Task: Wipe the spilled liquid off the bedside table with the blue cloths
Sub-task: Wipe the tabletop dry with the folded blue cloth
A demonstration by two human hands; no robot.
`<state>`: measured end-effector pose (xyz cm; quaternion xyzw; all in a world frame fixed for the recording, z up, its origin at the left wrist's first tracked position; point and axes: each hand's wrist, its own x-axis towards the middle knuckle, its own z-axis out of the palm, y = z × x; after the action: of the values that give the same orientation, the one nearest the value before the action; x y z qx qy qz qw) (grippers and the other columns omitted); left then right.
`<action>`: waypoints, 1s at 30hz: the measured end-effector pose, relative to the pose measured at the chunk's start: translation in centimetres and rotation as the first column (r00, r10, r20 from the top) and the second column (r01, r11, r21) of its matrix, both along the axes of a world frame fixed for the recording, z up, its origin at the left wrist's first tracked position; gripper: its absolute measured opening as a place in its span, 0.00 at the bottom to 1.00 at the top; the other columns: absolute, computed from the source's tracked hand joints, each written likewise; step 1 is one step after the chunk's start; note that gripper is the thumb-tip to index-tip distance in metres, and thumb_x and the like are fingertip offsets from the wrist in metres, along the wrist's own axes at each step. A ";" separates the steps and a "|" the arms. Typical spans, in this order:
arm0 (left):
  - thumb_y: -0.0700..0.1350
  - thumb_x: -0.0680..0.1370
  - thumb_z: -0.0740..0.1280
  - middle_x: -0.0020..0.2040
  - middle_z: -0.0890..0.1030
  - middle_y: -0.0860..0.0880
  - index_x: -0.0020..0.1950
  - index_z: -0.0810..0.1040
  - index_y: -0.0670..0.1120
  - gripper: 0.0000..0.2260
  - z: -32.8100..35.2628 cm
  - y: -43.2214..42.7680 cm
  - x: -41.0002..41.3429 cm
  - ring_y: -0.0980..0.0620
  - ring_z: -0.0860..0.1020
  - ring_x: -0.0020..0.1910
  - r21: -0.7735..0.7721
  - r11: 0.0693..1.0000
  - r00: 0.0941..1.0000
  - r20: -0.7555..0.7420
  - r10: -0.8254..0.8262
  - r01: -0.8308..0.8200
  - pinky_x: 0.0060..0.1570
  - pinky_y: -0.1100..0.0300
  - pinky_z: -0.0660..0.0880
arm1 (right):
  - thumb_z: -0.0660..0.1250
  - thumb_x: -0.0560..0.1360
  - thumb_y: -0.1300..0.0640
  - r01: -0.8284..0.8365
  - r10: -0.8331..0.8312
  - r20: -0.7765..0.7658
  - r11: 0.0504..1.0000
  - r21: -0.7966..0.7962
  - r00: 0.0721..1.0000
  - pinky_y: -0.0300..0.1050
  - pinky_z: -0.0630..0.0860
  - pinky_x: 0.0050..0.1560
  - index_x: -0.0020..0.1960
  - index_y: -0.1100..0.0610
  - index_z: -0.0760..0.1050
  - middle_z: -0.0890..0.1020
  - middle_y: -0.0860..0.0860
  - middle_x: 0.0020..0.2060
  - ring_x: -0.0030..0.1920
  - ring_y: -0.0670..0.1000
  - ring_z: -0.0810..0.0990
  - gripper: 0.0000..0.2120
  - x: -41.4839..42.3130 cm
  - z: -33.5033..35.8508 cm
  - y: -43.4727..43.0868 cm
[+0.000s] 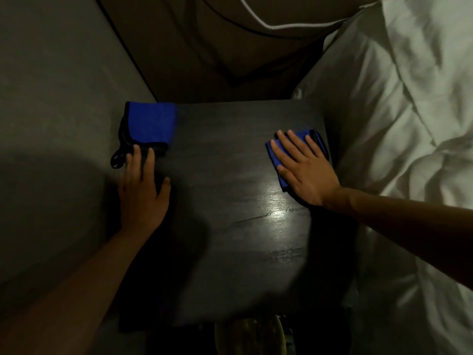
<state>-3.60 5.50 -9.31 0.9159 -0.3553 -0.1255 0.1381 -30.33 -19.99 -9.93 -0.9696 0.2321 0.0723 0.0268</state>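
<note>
On the dark wooden bedside table, the right hand lies flat with fingers spread, pressing a folded blue cloth near the right edge. The left hand rests open, gripping nothing, fingertips touching the black-trimmed edge of a second folded blue cloth at the far left corner. White rumpled bedding lies just beside the table.

Dim room, single light source from above — bright glare patch on dark wood-grain surface. Plain grey wall to the left, shadowed lower down. Brown padded headboard at back, with a thin white cable draped across it. White rumpled bedding along the right side — pillow edge touching the furniture's far right corner.
</note>
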 end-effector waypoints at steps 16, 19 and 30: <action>0.46 0.84 0.53 0.80 0.54 0.48 0.76 0.64 0.46 0.20 -0.8 3.2 -1.6 0.49 0.51 0.79 -0.208 0.946 0.967 -0.109 0.229 -0.247 0.76 0.49 0.49 | 0.38 0.84 0.41 0.477 -0.480 0.094 0.877 0.057 0.872 0.58 0.44 0.80 0.83 0.51 0.46 0.48 0.53 0.83 0.82 0.53 0.44 0.30 -2.1 -0.9 4.2; 0.46 0.84 0.52 0.80 0.53 0.49 0.76 0.63 0.46 0.20 -0.8 3.5 -1.4 0.50 0.50 0.79 -0.241 0.944 0.969 -0.161 0.189 -0.224 0.77 0.51 0.49 | 0.37 0.83 0.41 0.562 -0.565 0.087 0.825 0.053 0.821 0.59 0.45 0.80 0.83 0.52 0.45 0.48 0.53 0.83 0.82 0.54 0.44 0.31 -2.2 -0.8 6.2; 0.47 0.82 0.54 0.80 0.53 0.49 0.77 0.63 0.45 0.22 -0.9 3.7 -1.2 0.49 0.53 0.78 -0.215 0.958 0.978 -0.123 0.168 -0.191 0.76 0.53 0.51 | 0.38 0.83 0.43 0.710 -0.710 0.094 0.703 0.046 0.698 0.61 0.46 0.80 0.83 0.53 0.44 0.48 0.55 0.83 0.82 0.55 0.44 0.31 -0.3 -0.9 11.9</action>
<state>-4.76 9.22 -10.22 0.9149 -0.2750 -0.1187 0.2705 -30.60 -8.09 -10.81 -0.8076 0.5858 0.0064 0.0678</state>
